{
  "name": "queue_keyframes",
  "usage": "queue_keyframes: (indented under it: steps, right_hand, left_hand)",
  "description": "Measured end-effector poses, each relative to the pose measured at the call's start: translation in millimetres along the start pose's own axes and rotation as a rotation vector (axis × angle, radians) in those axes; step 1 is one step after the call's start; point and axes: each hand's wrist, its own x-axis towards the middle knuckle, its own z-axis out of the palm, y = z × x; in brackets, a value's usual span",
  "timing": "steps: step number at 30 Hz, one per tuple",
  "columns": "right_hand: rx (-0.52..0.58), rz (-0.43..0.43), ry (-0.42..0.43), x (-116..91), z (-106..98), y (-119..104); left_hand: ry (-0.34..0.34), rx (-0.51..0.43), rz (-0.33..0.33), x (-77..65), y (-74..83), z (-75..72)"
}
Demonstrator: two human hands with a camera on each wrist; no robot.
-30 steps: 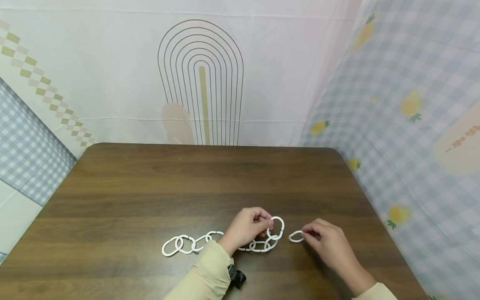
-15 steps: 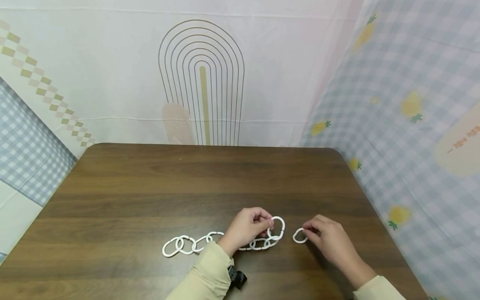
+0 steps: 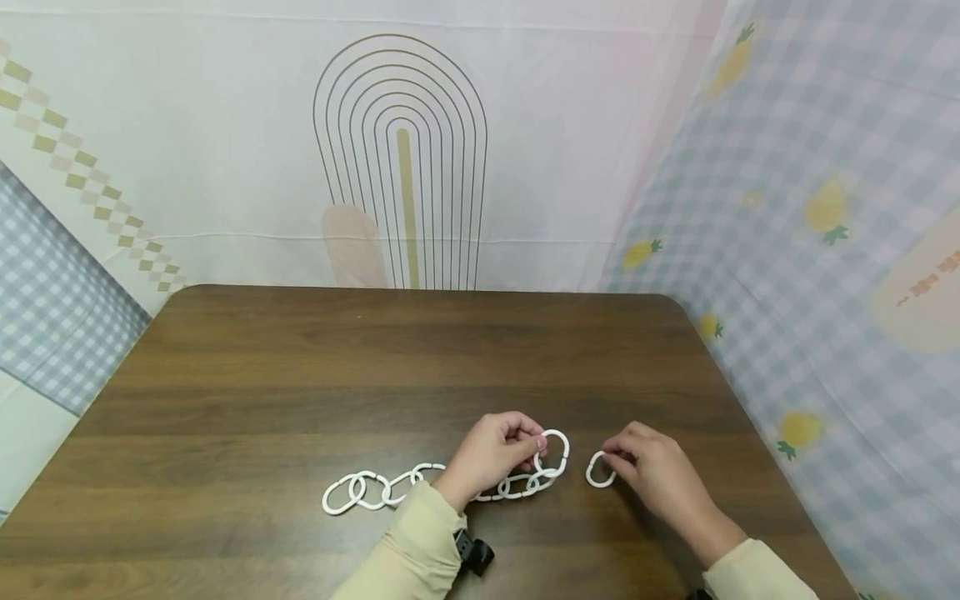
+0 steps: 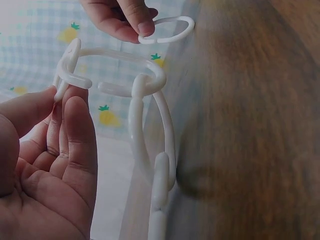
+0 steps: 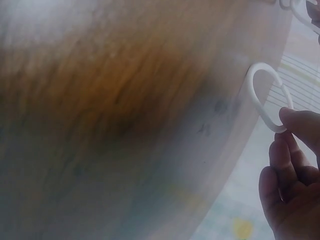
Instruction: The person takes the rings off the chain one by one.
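A chain (image 3: pixel 327 497) of several white plastic links trails across the brown table, passing partly behind my left hand (image 3: pixel 491 454). Between thumb and fingers this hand pinches the chain's right end and keeps its end link (image 3: pixel 566 454) raised. Close up in the left wrist view, a link (image 4: pixel 117 90) near the fingers has a small gap in its side, and another link (image 4: pixel 135 122) hangs through it. A little to the right, my right hand (image 3: pixel 660 479) pinches a single loose link (image 5: pixel 256 97), apart from the chain and tilted upright.
The wooden table (image 3: pixel 420 358) has rounded far corners. Behind it hangs a white cloth (image 3: pixel 555 167) with arch lines, and a blue checked cloth (image 3: pixel 780 275) with pineapples borders the right side. A black strap device (image 3: pixel 474 554) sits at the left wrist.
My right hand has shifted slightly right and away from me, tipping the loose link from nearly flat to more upright. The left hand and chain have barely moved.
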Motion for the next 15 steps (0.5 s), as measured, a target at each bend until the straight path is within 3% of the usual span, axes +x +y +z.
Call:
queue_keyframes:
  steps: [10,15]
  right_hand:
    - [-0.044,-0.037,-0.051,7.0,3.7,6.7]
    - [-0.067,-0.001,-0.12,11.6,5.5,9.2]
  left_hand:
    - [0.007,-0.017,-0.014,-0.3,2.1,2.2]
    - [-0.002,-0.005,-0.009,0.1,3.7,2.0]
